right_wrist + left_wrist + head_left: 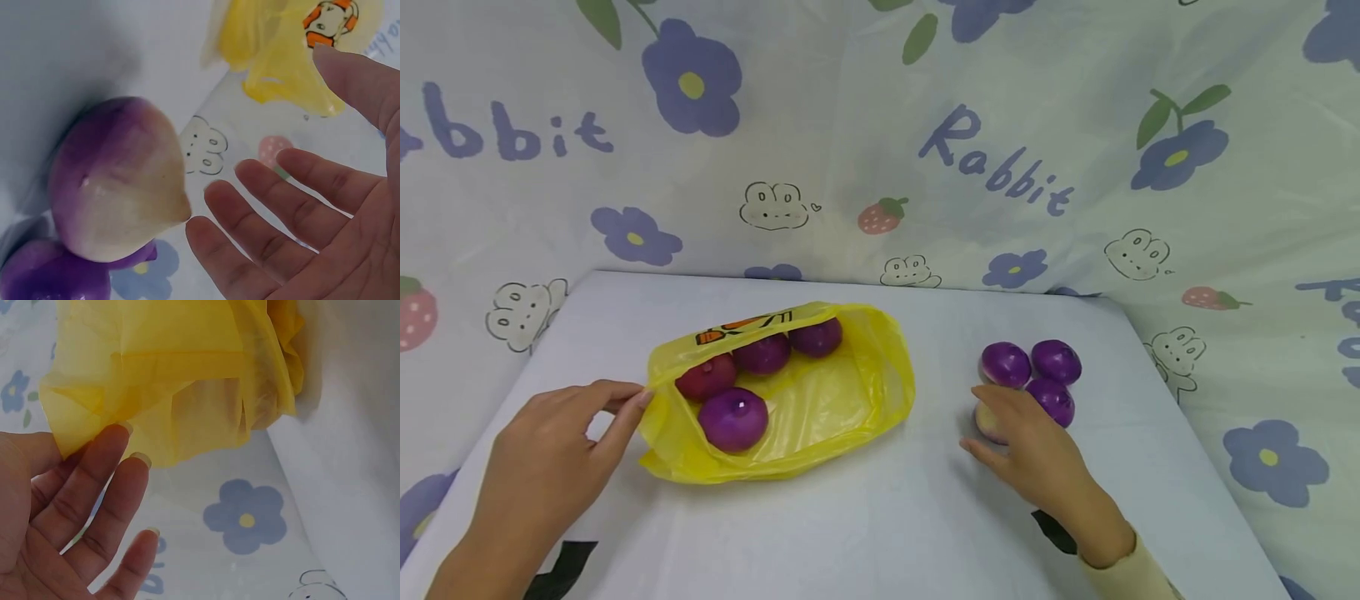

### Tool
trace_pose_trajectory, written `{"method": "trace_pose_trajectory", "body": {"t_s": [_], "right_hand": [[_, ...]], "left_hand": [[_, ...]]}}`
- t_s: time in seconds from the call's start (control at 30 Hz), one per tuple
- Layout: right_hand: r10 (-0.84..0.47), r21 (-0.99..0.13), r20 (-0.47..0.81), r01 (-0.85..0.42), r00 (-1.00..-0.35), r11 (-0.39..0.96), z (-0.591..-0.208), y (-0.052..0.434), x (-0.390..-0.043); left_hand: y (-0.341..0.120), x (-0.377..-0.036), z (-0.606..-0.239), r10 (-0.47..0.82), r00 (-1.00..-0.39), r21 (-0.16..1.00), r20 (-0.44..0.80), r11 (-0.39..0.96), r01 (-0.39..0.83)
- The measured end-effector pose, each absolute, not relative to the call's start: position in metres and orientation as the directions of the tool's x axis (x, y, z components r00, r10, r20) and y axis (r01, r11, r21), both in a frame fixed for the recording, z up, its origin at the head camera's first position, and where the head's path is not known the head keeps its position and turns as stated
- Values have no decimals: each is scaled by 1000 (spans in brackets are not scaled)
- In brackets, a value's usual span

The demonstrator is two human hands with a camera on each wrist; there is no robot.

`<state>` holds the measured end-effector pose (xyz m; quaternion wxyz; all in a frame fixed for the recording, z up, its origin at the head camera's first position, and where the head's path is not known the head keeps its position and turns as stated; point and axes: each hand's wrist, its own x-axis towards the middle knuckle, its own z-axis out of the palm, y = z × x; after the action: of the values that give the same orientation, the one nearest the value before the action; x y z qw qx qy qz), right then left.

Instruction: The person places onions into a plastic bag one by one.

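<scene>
A yellow plastic bag [827, 408] lies on its side, mouth gaping. Several purple onions [733, 421] are inside, one of them redder [707, 377]. At the bag's left end my left hand [553, 458] pinches its edge between thumb and forefinger; the other fingers [119, 506] are loosely spread in the left wrist view. My right hand [1045, 454] hovers by a purple-and-white onion [125, 181], partly hidden in the head view. Its fingers are extended and hold nothing. Behind that onion sit three more purple onions [1006, 365], grouped closely.
A white tabletop [880, 517] carries everything. Black patches [565, 567] show by the left forearm and next to the right wrist [1054, 532]. A patterned cloth [850, 125] with rabbits and flowers hangs behind and at the sides.
</scene>
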<state>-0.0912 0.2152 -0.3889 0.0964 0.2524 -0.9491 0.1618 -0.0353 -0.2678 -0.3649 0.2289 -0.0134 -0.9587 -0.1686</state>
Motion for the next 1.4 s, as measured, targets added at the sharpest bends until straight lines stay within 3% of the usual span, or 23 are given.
{"method": "trace_pose_trajectory", "body": {"t_s": [0.7,1.4], "right_hand": [[-344,-219,163,-374,-925,901,-399,240,-91],[-292,-235,116,-312,-949,921,-406,247,-97]], "left_hand": [[-268,-36,-363,-47,-889,321,456,940,115],[-268,-34,-363,-58,-900,317,433,944,92]]}}
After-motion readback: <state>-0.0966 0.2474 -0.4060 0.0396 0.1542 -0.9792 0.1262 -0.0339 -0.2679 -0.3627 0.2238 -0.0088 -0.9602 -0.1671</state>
